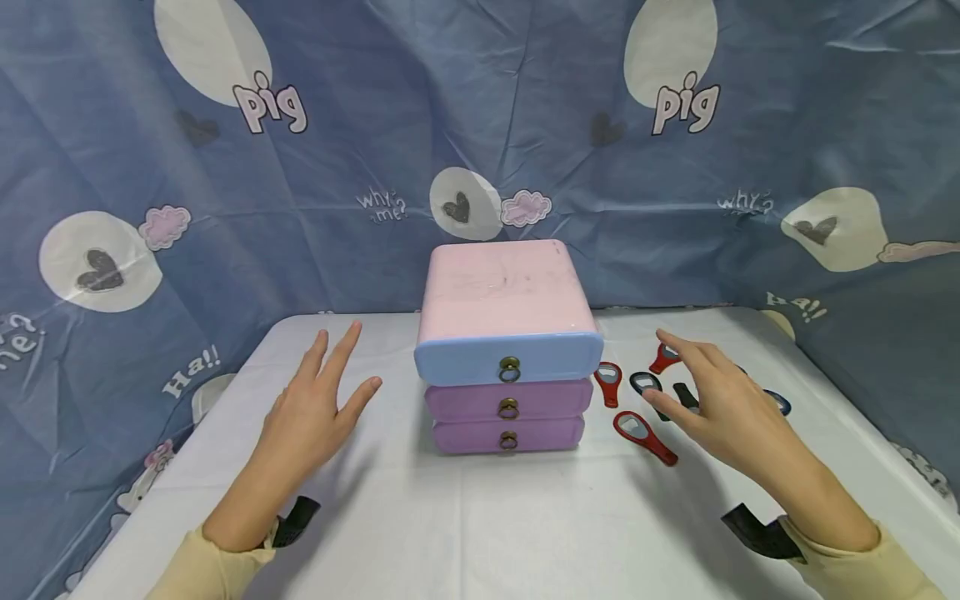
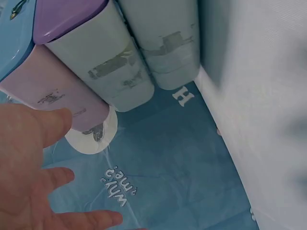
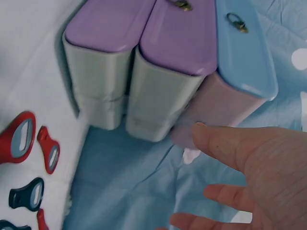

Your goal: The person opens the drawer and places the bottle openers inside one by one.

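Note:
In the head view a small cabinet stands on the white table, with a pink top, a blue upper drawer and two purple drawers below. Each front carries a brass-coloured ring pull. My left hand hovers left of it, fingers spread and holding nothing. Over on the right my right hand is held above several red and dark blue paddle-shaped items with pale oval windows, such as a red one. It partly hides some of them. Both wrist views show the hands' thumbs apart from the fingers, near the cabinet's sides.
Another red paddle-shaped item lies close to the cabinet's right side, and a dark blue one lies beside it. Behind the white table hangs a blue printed cloth, which also runs along both sides.

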A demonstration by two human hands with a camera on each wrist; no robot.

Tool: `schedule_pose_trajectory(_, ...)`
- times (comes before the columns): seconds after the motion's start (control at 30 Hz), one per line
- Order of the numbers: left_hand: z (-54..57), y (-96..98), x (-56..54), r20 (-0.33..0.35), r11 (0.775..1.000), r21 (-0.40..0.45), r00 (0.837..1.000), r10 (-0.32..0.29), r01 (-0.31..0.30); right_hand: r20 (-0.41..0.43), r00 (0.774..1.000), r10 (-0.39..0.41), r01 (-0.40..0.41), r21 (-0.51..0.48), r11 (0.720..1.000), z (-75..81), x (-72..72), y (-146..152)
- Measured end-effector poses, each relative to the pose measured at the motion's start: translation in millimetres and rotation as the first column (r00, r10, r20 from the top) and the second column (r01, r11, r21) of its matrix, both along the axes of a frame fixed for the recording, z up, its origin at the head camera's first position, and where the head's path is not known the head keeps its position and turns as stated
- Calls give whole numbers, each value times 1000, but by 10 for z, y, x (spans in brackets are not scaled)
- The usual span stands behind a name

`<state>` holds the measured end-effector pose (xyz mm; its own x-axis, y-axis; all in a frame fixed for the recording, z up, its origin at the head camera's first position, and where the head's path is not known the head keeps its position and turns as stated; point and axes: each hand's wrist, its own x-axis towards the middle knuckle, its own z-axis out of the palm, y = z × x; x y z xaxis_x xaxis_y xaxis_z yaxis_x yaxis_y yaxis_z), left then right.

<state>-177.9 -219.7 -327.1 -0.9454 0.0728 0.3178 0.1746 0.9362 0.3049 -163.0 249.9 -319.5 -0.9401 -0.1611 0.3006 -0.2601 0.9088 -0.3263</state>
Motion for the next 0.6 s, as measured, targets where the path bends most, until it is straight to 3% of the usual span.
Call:
schedule_pose_trajectory(0.13,35,14,-51,-6,997,66,999,-48,48,-70,997,36,-37,-9,999,43,81,-80)
schedule_pose_trajectory(0.3,78,40,-133,-25,983,135,992,-122,124,-192,977,90,-93,-4,996,76,149,-224)
schedule_pose_trajectory(0.6,55,89,-308,-62,940,239,970,-235,243,-204,967,152,-157,-8,988,110,249,-505)
